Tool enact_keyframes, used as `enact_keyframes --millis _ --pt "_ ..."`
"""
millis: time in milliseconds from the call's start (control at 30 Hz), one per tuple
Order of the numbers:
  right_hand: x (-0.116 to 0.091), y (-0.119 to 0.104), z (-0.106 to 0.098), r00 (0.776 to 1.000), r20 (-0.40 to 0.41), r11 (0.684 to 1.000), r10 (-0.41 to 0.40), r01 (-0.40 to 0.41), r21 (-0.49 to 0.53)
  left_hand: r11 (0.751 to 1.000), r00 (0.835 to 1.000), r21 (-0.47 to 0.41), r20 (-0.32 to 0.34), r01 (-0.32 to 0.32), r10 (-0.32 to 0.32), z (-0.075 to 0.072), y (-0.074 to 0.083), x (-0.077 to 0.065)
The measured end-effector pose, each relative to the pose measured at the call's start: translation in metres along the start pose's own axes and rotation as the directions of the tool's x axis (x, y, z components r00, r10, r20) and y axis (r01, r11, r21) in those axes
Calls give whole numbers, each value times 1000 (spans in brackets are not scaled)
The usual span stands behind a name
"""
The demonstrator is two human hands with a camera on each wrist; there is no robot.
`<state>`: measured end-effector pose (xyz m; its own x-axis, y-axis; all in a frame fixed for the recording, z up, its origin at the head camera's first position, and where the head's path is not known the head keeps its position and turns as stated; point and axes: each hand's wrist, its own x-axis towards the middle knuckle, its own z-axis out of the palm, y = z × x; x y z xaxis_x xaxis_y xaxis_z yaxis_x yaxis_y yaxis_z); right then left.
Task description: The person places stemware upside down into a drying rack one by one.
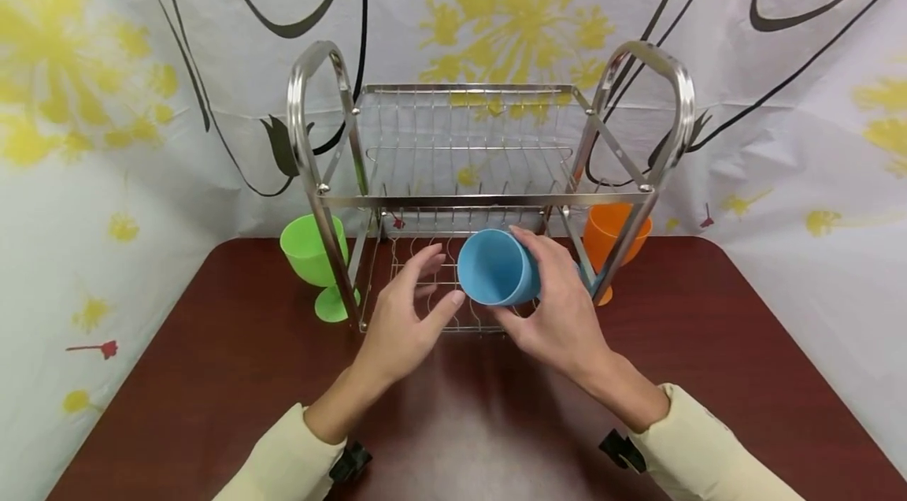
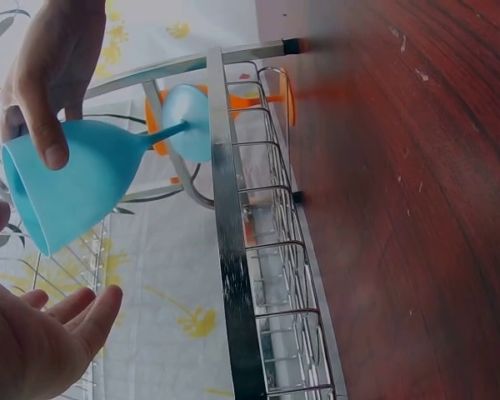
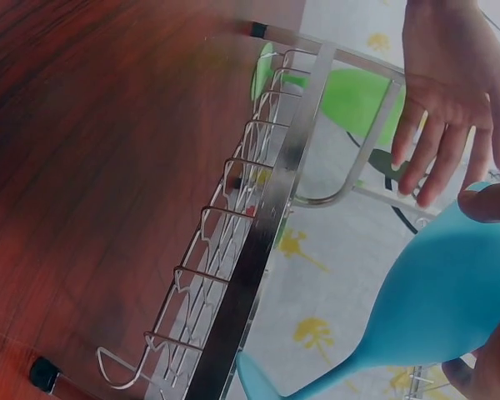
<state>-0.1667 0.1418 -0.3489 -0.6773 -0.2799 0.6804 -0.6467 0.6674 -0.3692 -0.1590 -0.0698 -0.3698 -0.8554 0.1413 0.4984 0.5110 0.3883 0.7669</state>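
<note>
Aslant, blue goblet [image 2: 100,179]: mouth up-left, foot down-right.

Soft, even light fills the space, brightest to my eye in the head view, where the patterned cloth [image 1: 779,170] glows almost white. At bottom centre a broad milky glare lies across the tabletop [image 1: 468,438], with soft-edged shade above it, below the left hand [image 1: 404,320] and right hand [image 1: 560,320]. Bright glints run along the steel rack [image 1: 482,201]. The tabletop's sides splay toward the lower corners, wide-lens fashion. Both wrist views look dimmer and hazier to me. The right one blurs at upper left; the left one shows a smeared orange reflection at upper centre, and the blue goblet [image 2: 87,179] is darker at its mouth.
</note>
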Motion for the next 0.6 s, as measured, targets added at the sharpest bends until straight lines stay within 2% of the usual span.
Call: enact_keyframes --millis 267,600 --pt "-7 -1 -2 999 -15 999 -34 33 -33 999 998 -42 63 -23 26 9 7 6" --pt "11 -4 -6 989 14 986 -148 149 -73 995 994 -39 52 -97 98 3 19 19"
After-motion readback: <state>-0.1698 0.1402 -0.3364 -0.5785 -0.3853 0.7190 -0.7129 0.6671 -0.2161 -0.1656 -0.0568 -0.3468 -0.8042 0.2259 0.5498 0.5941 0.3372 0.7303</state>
